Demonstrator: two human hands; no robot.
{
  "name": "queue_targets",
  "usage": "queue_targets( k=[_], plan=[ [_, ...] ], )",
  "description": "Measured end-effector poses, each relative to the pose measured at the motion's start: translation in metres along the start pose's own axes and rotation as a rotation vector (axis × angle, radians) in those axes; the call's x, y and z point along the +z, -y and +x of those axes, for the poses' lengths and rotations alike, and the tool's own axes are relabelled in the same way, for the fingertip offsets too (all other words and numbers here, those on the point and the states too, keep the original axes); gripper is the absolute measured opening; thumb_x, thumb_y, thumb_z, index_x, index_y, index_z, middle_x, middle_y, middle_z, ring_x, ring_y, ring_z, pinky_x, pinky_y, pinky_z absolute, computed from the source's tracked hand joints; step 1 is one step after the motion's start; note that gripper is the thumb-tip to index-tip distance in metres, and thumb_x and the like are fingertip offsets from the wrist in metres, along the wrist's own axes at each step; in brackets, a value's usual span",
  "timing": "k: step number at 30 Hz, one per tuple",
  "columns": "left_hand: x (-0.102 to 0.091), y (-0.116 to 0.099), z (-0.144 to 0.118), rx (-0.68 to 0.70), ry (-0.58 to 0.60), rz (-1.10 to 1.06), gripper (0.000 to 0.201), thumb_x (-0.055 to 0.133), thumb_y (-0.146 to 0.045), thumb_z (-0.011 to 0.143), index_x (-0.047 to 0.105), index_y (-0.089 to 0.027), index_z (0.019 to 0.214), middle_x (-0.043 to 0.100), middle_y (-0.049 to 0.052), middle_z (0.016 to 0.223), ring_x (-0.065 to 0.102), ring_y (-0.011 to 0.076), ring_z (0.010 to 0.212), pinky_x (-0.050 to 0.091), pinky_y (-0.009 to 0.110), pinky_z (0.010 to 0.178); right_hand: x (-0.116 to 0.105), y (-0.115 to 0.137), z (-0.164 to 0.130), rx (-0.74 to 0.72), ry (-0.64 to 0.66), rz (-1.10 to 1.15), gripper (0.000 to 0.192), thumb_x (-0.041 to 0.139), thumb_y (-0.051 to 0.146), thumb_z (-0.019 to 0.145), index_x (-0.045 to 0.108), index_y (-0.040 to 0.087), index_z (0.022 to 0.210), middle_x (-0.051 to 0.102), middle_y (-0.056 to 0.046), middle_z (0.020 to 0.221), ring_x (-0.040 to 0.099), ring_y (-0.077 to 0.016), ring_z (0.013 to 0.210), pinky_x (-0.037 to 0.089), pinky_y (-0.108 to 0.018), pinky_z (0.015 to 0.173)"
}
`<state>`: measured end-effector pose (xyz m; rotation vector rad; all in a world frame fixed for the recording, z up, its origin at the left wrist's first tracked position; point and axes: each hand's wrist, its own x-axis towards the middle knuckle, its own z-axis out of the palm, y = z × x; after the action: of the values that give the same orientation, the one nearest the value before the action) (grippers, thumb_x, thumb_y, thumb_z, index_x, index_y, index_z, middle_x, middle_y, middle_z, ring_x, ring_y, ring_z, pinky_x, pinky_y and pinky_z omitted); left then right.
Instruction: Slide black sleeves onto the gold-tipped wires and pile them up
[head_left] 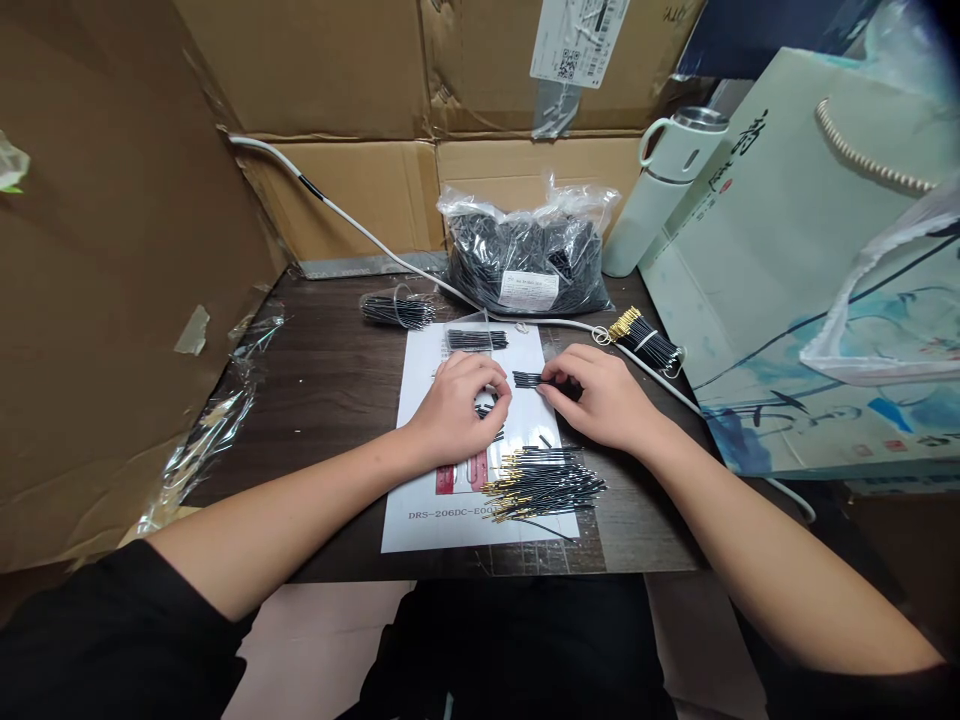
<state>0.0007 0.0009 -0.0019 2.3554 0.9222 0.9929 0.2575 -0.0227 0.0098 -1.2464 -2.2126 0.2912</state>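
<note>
My right hand (596, 395) is closed in a pinch on a small bunch of short black wires (526, 380), whose ends stick out to the left. My left hand (461, 410) is beside it, thumb and fingertips pressed together; whatever they hold, if anything, is too small to make out. Below my hands, a loose pile of black wires (555, 482) with gold tips lies across a printed white sheet (409, 495). Short black pieces (484, 411) show partly behind my left fingers. Past my hands, a row of black wires (478, 340) sits in a clear plastic holder.
A clear bag of black wires (525, 250) stands at the back. A tied bundle with gold ends (646, 338) lies right, another bundle (397, 311) left. A white cable (352, 222) crosses behind. A pale green bottle (652, 205) and paper bag (787, 260) border the right; cardboard (112, 250) the left.
</note>
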Motion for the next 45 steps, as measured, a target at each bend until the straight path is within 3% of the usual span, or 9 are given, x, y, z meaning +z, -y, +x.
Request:
queue_targets(
  k=[4,7,11,17,40,45],
  plan=[
    [-0.002,-0.001,0.002,-0.083,-0.014,-0.068,0.007,0.067,-0.022,0.103,0.073,-0.02,0.099,0.077,0.003,0.092,0.067,0.0208,0.086,0.054,0.039,0.087,-0.008,0.007,0.0,-0.01,0.032,0.083,0.003,0.07,0.022,0.1,0.07,0.02,0.098,0.066,-0.005,0.09,0.063,-0.0218,0.084,0.049,-0.036,0.077],
    [-0.001,-0.001,0.001,-0.14,-0.018,-0.187,0.008,0.067,-0.025,0.105,0.073,-0.019,0.104,0.077,0.003,0.091,0.069,0.0172,0.081,0.055,0.033,0.078,-0.016,0.017,-0.001,-0.034,0.157,0.226,0.005,0.072,0.021,0.099,0.071,0.021,0.094,0.067,-0.002,0.087,0.062,-0.0188,0.081,0.049,-0.033,0.076],
    [0.001,0.0,0.0,-0.126,-0.03,-0.237,0.01,0.069,-0.027,0.104,0.075,-0.019,0.105,0.079,0.004,0.091,0.072,0.0166,0.08,0.056,0.032,0.075,-0.021,0.03,-0.001,-0.108,0.346,0.351,0.011,0.07,0.014,0.097,0.071,0.021,0.089,0.07,-0.001,0.087,0.062,-0.0173,0.078,0.049,-0.033,0.076],
    [0.002,0.001,0.0,-0.112,-0.047,-0.25,0.007,0.072,-0.024,0.103,0.076,-0.019,0.104,0.079,0.003,0.089,0.072,0.0157,0.077,0.056,0.03,0.073,-0.021,0.033,-0.001,-0.166,0.457,0.342,0.014,0.068,0.01,0.093,0.071,0.022,0.087,0.07,-0.001,0.087,0.062,-0.0183,0.078,0.048,-0.034,0.077],
    [0.001,0.001,0.001,-0.089,-0.021,-0.224,0.007,0.071,-0.027,0.104,0.075,-0.021,0.102,0.076,0.002,0.088,0.067,0.0165,0.076,0.052,0.032,0.073,-0.02,0.045,-0.005,-0.187,0.487,0.063,0.013,0.06,0.014,0.103,0.069,0.019,0.094,0.069,-0.007,0.09,0.062,-0.0221,0.081,0.049,-0.038,0.079],
    [0.002,0.003,0.0,-0.096,-0.04,-0.222,0.013,0.071,-0.025,0.104,0.079,-0.021,0.114,0.082,0.005,0.098,0.074,0.0188,0.084,0.059,0.035,0.079,-0.021,0.044,-0.005,-0.188,0.485,0.082,0.016,0.057,0.016,0.106,0.066,0.02,0.094,0.068,-0.007,0.089,0.062,-0.0227,0.082,0.049,-0.039,0.081]
  ],
)
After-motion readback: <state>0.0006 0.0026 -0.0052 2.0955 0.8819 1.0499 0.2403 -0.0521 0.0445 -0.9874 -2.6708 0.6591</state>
